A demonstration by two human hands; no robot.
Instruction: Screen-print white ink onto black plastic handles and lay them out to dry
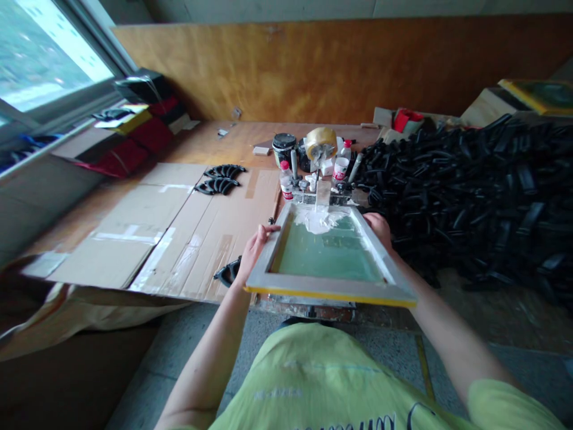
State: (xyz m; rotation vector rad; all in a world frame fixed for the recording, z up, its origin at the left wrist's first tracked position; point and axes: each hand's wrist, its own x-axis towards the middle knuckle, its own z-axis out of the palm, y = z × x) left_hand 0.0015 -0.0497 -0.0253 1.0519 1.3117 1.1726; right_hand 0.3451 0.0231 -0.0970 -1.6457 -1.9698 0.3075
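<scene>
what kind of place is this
Most likely a small screen-printing workshop: there is a framed mesh printing screen smeared with white ink, what looks like an ink tub on the bench, and a large heap of black moulded parts beside it.

scrn frame (331, 288): matt wood | mesh (329, 257): glossy green | cardbd sheet (107, 251): rough paper | blk parts (447, 191): shiny plastic

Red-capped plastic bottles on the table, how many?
2. One plastic bottle stands left of the tape roll, the other right of it, both beyond the screen frame. Others may be hidden.
</scene>
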